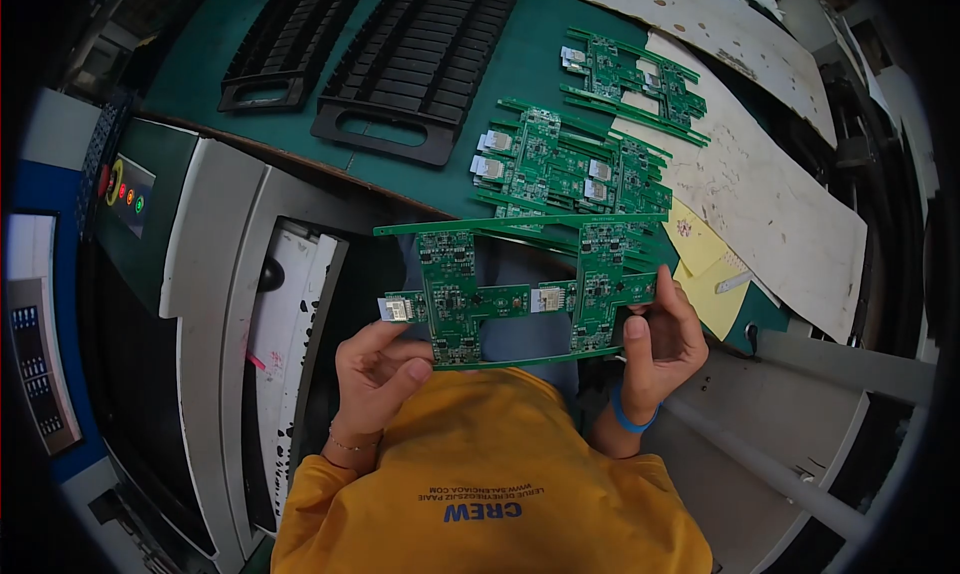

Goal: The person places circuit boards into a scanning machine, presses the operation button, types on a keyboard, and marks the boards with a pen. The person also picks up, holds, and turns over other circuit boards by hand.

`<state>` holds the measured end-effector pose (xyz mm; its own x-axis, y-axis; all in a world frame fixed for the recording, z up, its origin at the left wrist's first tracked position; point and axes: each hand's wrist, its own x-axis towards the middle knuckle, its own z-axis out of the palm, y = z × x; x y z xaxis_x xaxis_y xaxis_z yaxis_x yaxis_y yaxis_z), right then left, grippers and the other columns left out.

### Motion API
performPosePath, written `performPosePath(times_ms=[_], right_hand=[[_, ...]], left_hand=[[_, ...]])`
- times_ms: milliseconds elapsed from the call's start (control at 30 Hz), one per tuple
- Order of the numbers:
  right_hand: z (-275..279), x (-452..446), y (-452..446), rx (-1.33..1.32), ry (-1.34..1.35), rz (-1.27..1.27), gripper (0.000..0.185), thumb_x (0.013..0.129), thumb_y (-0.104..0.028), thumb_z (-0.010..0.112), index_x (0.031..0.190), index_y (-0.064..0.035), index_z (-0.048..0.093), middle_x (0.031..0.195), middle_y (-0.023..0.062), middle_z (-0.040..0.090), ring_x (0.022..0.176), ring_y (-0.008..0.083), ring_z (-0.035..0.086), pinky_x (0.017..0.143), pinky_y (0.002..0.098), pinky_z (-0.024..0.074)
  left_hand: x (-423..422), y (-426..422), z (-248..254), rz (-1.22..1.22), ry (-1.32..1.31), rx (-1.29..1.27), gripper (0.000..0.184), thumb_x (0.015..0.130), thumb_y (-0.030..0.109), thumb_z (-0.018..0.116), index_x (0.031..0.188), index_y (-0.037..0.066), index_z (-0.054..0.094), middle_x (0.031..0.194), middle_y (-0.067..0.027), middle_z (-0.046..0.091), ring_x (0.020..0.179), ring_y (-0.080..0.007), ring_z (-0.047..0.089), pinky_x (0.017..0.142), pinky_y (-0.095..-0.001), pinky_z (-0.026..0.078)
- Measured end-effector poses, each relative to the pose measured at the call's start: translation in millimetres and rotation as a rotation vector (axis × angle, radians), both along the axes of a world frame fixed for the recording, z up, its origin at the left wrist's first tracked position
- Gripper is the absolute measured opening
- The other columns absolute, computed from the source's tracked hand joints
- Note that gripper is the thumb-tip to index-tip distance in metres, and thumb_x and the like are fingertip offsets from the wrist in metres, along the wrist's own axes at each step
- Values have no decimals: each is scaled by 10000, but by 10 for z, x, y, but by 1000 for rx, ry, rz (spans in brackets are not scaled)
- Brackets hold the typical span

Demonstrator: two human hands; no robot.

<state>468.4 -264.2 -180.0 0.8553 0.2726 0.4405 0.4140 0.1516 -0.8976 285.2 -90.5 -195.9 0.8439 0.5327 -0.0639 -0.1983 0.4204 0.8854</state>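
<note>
A green circuit board panel [455, 299] with open gaps and two silver modules spans the space between my hands, above my lap. My left hand [375, 372] pinches its lower left corner, thumb in front and fingers partly behind it. On the right edge, my right hand [662, 339] holds the panel with its fingers closed on it. Just beyond the panel's top rail, a pile of similar green boards [540, 154] lies on the green table [440, 189]. Another stack of boards [600, 69] sits farther back.
Two black slotted racks [420, 59] lie at the back left. Brown-stained pale sheets [760, 154] and yellow paper [712, 284] with a marker are on the right. A machine with lit buttons [130, 196] and a white conveyor edge [280, 374] stand at the left.
</note>
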Motion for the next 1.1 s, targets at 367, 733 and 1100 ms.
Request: performPosePath(times_ms=[367,733,1100], right_hand=[[38,-7,-14,31,-44,20,406,665,7,665,1054,81,573,847,139,606,731,165,531,645,245,433],[50,-18,-19,34,-76,51,388,655,-4,674,1021,85,584,868,166,616,733,175,538,632,253,454],[57,-31,-9,11,-24,50,444,675,-17,667,1091,90,553,856,153,605,737,169,539,637,251,448]], left_hand=[[-2,29,-58,32,65,37,445,791,-28,592,1212,-30,449,843,-137,643,672,-63,520,595,-178,403],[69,48,-48,26,-20,-64,446,804,-30,552,1228,-50,416,920,-204,634,837,-219,622,765,-285,471],[112,-3,61,49,24,43,462,824,136,601,1200,-64,423,935,-187,631,714,-249,638,743,-406,517]])
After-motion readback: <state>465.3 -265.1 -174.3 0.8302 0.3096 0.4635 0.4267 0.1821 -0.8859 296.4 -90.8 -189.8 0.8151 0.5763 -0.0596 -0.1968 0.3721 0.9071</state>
